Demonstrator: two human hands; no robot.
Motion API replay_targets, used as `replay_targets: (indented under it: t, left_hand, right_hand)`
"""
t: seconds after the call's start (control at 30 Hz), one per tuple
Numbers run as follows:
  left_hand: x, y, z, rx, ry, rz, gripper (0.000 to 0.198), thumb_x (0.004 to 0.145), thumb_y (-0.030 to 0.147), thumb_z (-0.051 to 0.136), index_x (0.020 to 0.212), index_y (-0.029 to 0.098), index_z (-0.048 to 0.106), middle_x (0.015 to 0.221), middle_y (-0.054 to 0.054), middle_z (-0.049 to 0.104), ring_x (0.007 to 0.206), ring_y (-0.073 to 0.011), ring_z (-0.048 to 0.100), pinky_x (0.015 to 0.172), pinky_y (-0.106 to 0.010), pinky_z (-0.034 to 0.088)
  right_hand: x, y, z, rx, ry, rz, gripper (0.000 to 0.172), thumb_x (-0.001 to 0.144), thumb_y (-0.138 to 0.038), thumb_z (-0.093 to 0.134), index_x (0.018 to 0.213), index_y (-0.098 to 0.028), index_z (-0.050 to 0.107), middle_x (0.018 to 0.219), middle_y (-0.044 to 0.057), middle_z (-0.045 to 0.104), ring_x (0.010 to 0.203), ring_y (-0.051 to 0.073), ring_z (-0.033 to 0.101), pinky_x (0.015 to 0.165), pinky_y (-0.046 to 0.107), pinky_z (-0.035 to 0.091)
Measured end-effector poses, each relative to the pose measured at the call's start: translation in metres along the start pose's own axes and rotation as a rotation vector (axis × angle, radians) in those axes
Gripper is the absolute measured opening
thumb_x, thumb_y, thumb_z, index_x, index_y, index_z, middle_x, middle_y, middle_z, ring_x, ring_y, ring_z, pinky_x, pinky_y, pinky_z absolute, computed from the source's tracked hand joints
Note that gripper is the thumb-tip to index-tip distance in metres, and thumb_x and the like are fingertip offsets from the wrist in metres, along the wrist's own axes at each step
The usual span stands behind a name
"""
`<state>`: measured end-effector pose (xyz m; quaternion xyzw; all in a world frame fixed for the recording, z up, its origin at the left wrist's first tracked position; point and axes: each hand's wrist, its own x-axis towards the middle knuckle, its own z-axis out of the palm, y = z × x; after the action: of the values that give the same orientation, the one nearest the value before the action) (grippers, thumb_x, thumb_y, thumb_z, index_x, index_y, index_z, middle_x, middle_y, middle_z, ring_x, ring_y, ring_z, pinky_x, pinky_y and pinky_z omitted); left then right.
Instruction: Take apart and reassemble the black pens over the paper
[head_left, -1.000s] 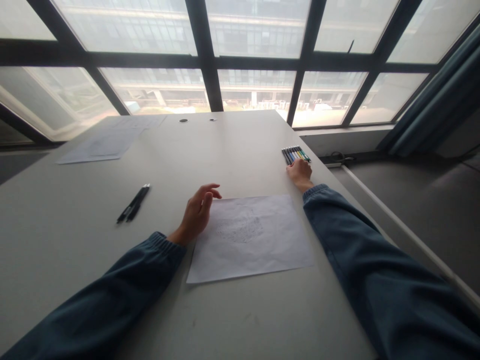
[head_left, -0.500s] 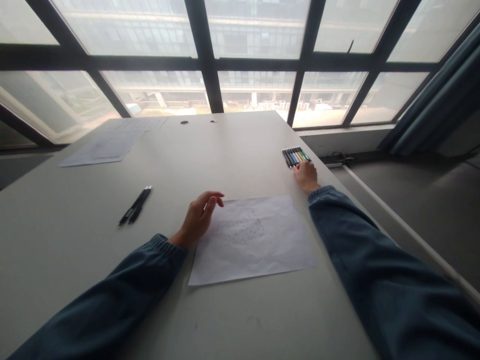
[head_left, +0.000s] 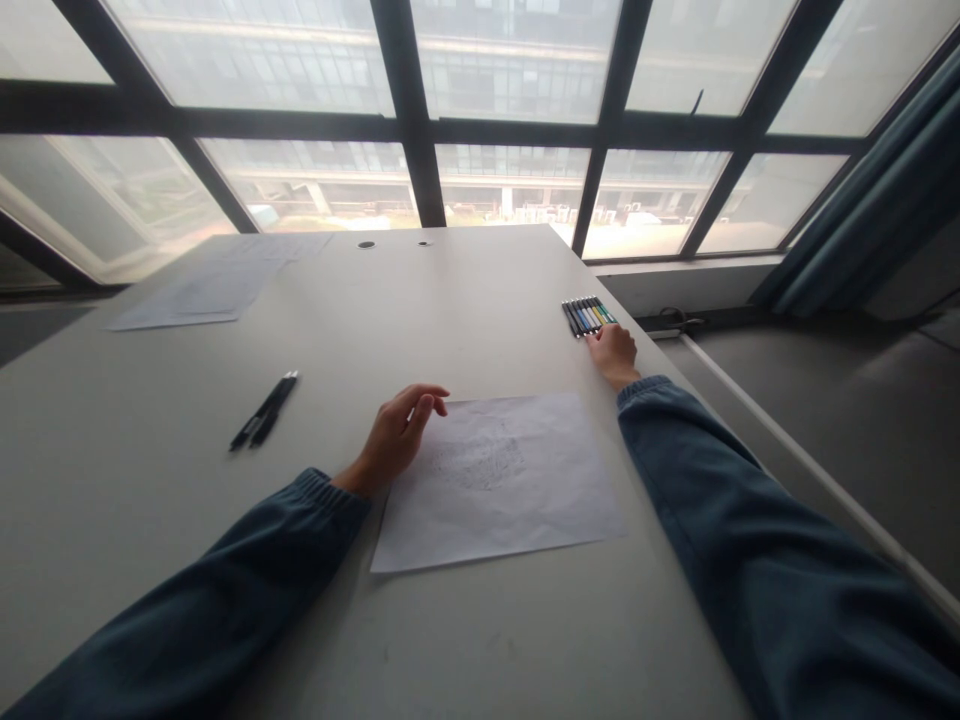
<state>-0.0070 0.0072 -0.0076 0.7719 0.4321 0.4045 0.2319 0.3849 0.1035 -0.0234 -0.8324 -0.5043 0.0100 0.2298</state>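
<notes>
One row of pens (head_left: pixel 589 315) lies near right edge of white table (head_left: pixel 450 650), in head view. Right hand (head_left: pixel 613 352) now sits bit farther toward green end; near ends of dark pens peek out. So work seems to be at pens. Right fingertips hidden: I cannot tell if they pinch any pen. Left hand (head_left: pixel 397 430) stays at left edge of paper (head_left: pixel 525 510), curled loosely, finger and thumb apart, seems to hold nothing. Marks on paper too fuzzy to read.
</notes>
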Motion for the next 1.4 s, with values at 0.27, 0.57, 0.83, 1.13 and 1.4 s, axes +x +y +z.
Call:
replay_targets:
  t: [0.27, 0.57, 0.83, 1.13, 1.4]
  left_hand:
    - [0.000, -0.006, 0.000, 0.006, -0.007, 0.017, 0.045, 0.103, 0.054, 0.040, 0.109, 0.019, 0.068, 0.087, -0.005, 0.075, 0.075, -0.0173, 0.062, 0.073, -0.030, 0.049]
    - [0.000, -0.004, 0.001, -0.006, -0.016, -0.002, 0.047, 0.102, 0.056, 0.040, 0.108, 0.020, 0.069, 0.087, -0.005, 0.075, 0.073, -0.0175, 0.062, 0.068, -0.029, 0.048]
    - [0.000, -0.004, 0.001, -0.018, -0.022, 0.006, 0.045, 0.102, 0.055, 0.041, 0.108, 0.020, 0.069, 0.086, -0.004, 0.074, 0.072, -0.0171, 0.061, 0.067, -0.028, 0.047]
    - [0.001, -0.001, 0.000, 0.004, -0.030, 0.004, 0.047, 0.102, 0.056, 0.040, 0.108, 0.019, 0.068, 0.084, -0.004, 0.074, 0.071, -0.0166, 0.061, 0.066, -0.028, 0.047]
    - [0.001, -0.002, 0.001, -0.003, -0.023, 0.028, 0.044, 0.103, 0.053, 0.041, 0.108, 0.019, 0.069, 0.082, -0.003, 0.074, 0.065, -0.0147, 0.059, 0.069, -0.028, 0.047]
  right_hand:
    - [-0.001, 0.000, 0.001, 0.000, -0.006, -0.014, 0.027, 0.095, -0.037, 0.060, 0.101, -0.014, 0.073, 0.109, 0.019, 0.072, 0.105, 0.032, 0.069, 0.094, 0.043, 0.052]
    - [-0.003, -0.007, 0.002, -0.014, -0.012, -0.053, 0.037, 0.093, -0.048, 0.060, 0.093, -0.014, 0.074, 0.106, 0.020, 0.073, 0.106, 0.034, 0.068, 0.095, 0.044, 0.052]
    - [-0.005, -0.011, 0.001, -0.042, -0.033, -0.060, 0.039, 0.091, -0.051, 0.061, 0.103, -0.015, 0.072, 0.109, 0.018, 0.073, 0.107, 0.033, 0.069, 0.094, 0.042, 0.052]
    - [-0.005, -0.010, 0.001, -0.036, -0.035, -0.056, 0.034, 0.093, -0.046, 0.060, 0.101, -0.015, 0.073, 0.107, 0.019, 0.073, 0.107, 0.033, 0.068, 0.094, 0.043, 0.052]
    - [-0.003, -0.010, 0.003, -0.055, -0.025, -0.061, 0.034, 0.094, -0.044, 0.058, 0.102, -0.014, 0.072, 0.109, 0.019, 0.073, 0.107, 0.033, 0.068, 0.093, 0.043, 0.052]
